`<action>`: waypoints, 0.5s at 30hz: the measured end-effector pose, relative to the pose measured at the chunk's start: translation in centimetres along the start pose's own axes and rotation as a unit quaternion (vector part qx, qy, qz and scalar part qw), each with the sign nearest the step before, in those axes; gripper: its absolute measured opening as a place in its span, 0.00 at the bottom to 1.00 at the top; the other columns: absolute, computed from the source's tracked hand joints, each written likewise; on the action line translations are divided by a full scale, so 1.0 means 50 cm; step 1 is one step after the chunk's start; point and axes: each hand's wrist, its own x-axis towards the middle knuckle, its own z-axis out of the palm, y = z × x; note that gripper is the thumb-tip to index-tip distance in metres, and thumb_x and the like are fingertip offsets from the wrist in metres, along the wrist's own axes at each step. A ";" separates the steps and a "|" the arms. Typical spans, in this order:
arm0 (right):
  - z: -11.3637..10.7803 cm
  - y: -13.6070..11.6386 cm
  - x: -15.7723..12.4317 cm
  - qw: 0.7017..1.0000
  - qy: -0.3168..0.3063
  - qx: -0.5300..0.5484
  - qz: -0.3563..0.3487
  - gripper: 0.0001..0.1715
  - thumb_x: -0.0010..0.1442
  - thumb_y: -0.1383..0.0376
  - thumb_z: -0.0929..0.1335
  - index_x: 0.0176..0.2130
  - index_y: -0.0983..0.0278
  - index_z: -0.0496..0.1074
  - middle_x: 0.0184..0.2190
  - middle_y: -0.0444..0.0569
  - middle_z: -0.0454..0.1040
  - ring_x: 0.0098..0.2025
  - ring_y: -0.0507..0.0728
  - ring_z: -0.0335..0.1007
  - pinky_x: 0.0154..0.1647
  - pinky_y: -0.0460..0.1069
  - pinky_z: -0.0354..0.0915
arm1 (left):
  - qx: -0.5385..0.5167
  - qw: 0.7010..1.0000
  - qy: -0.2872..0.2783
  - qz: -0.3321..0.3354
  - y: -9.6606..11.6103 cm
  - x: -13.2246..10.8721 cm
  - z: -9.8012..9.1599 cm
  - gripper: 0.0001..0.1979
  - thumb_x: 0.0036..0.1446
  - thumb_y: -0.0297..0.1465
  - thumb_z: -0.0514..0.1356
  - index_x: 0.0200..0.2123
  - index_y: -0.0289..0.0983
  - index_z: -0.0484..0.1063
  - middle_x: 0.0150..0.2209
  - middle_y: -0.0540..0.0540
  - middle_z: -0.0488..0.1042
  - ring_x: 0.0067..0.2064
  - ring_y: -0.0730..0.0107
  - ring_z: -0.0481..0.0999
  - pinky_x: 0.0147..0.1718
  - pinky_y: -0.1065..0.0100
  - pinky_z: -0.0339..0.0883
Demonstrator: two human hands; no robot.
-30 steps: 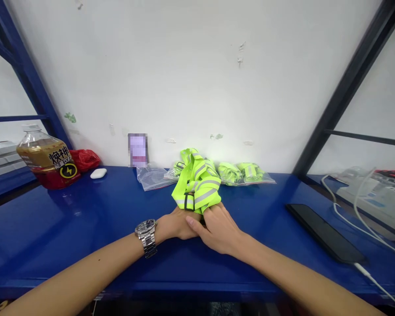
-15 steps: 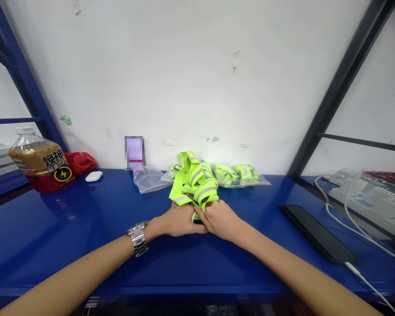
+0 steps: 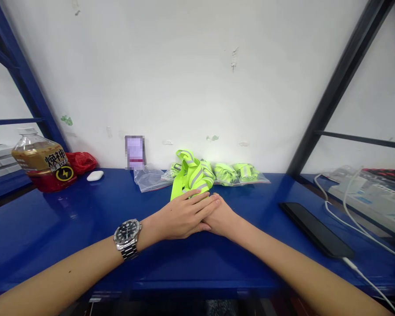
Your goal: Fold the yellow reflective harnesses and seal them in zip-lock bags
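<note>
A bundle of fluorescent yellow-green reflective strap [image 3: 192, 173] with grey stripes stands up above my two hands at the middle of the table. My right hand [image 3: 222, 215] is closed around the lower part of the strap; most of its fingers are covered. Across the strap and the right hand's knuckles lies my left hand [image 3: 184, 215], fingers stretched out and close together. Its palm side is hidden. Behind the hands, against the wall, lie clear bags with more folded yellow-green straps [image 3: 226, 174]. An empty clear zip bag [image 3: 149, 179] rests to their left.
On the blue table [image 3: 95, 219], a drink bottle [image 3: 44, 160], a red plastic bag [image 3: 81, 162] and a white earphone case [image 3: 95, 176] sit at left. A phone [image 3: 316, 228] on a white cable lies at right, near power strips [image 3: 371, 197]. A blurred purple card [image 3: 134, 152] leans on the wall.
My left hand has come off its closed grip and rolled over the top, its fingers now extended across the right hand. The strap bundle sits slightly lower behind the fingers.
</note>
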 end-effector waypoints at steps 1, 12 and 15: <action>-0.001 0.000 -0.004 1.000 -0.016 -0.010 -0.005 0.21 0.63 0.61 0.63 0.54 0.63 0.68 0.53 0.59 0.71 0.51 0.66 0.68 0.46 0.58 0.63 | 0.017 1.000 -0.005 -0.013 -0.006 -0.005 0.009 0.30 0.66 0.43 0.47 0.65 0.32 0.48 0.65 0.34 0.56 0.64 0.53 0.58 0.62 0.54 0.49; -0.006 0.010 -0.054 0.998 -0.007 0.065 0.021 0.38 0.67 0.53 0.55 0.65 0.77 0.46 0.55 0.69 0.67 0.50 0.67 0.68 0.48 0.60 0.61 | -0.011 0.988 -0.059 -0.140 -0.024 -0.076 0.031 0.28 0.65 0.48 0.47 0.57 0.32 0.59 0.49 0.36 0.72 0.48 0.54 0.74 0.46 0.58 0.66; -0.005 0.026 -0.064 0.994 0.008 0.107 -0.004 0.37 0.66 0.53 0.57 0.65 0.72 0.47 0.55 0.65 0.67 0.48 0.64 0.69 0.48 0.58 0.61 | -0.041 0.986 -0.070 -0.148 -0.030 -0.072 0.028 0.28 0.64 0.49 0.46 0.57 0.33 0.58 0.47 0.37 0.72 0.48 0.54 0.74 0.45 0.59 0.67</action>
